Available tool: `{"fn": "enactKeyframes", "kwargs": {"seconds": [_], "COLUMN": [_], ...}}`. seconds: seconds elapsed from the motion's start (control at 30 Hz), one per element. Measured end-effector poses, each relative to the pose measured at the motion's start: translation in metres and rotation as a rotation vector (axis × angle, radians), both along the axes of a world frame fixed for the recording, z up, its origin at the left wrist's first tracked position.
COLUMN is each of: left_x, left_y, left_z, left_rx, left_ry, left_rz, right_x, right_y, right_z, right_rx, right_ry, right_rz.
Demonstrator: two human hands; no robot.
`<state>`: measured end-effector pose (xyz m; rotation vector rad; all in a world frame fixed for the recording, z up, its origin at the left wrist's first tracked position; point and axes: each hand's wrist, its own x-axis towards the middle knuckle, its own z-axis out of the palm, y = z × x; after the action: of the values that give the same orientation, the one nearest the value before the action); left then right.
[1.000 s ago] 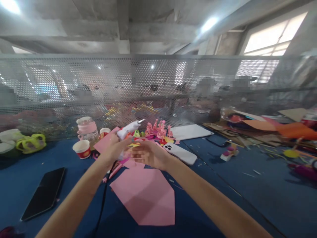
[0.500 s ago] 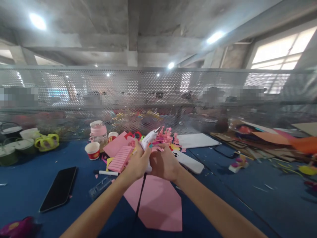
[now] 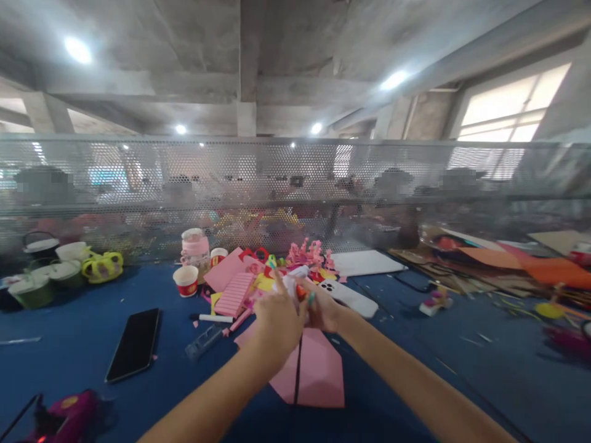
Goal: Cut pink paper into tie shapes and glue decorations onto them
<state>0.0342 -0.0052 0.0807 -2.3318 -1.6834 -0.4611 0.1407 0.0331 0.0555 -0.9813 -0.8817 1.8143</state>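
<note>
Sitting between your two hands over the middle of the bench (image 3: 184, 400), the white glue gun (image 3: 292, 284) is blurring, so its tip is hard to make out. Your left hand (image 3: 279, 320) is pointing one finger toward the far side; your right hand (image 3: 325, 311) is curling beside the gun's orange part. They are meeting at the gun, though which one is gripping it I cannot tell. You are probably adjusting your hold, and the next move is likely calling for a settled grip, fingers clear of the tip. The dark cord (image 3: 299, 369) is trailing near, over the pink sheet (image 3: 327, 369). Pink figures (image 3: 309, 253) are standing far, a striped pink piece (image 3: 235, 295) is lying left, and a white phone (image 3: 355, 300) right.
</note>
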Motion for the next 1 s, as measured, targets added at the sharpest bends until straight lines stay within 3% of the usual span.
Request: {"fn": "enactKeyframes", "kwargs": {"seconds": [0.1,0.17,0.3,0.4,0.5,0.57,0.63,0.8,1.0], "left_x": [0.005,0.006,0.007,0.012,0.016,0.017,0.017,0.021,0.024], "left_y": [-0.021,-0.027,-0.017,-0.005,-0.007,-0.016,-0.026,-0.036,-0.033], "left_z": [0.005,0.002,-0.024,-0.050,-0.067,-0.072,-0.074,-0.072,-0.083], "left_rx": [-0.059,-0.111,-0.150,-0.094,-0.289,-0.427,-0.502,-0.548,-0.502], "left_ry": [0.104,0.181,0.282,0.249,0.174,0.134,0.115,0.138,0.179], "left_rz": [-0.020,-0.106,-0.236,-0.162,-0.349,-0.511,-0.580,-0.498,-0.514], "right_x": [0.006,0.015,0.039,0.054,0.061,0.061,0.060,0.058,0.059], "right_y": [-0.007,-0.016,-0.029,-0.024,-0.015,-0.012,-0.013,-0.021,-0.024], "right_z": [-0.006,-0.013,-0.032,-0.045,-0.052,-0.055,-0.055,-0.049,-0.048], "right_rx": [0.105,0.236,0.384,0.412,0.448,0.459,0.451,0.490,0.549], "right_ry": [-0.003,-0.020,-0.107,-0.236,-0.383,-0.396,-0.375,-0.354,-0.452], "right_rz": [-0.132,-0.271,-0.406,-0.508,-0.676,-0.712,-0.714,-0.777,-0.847]}}
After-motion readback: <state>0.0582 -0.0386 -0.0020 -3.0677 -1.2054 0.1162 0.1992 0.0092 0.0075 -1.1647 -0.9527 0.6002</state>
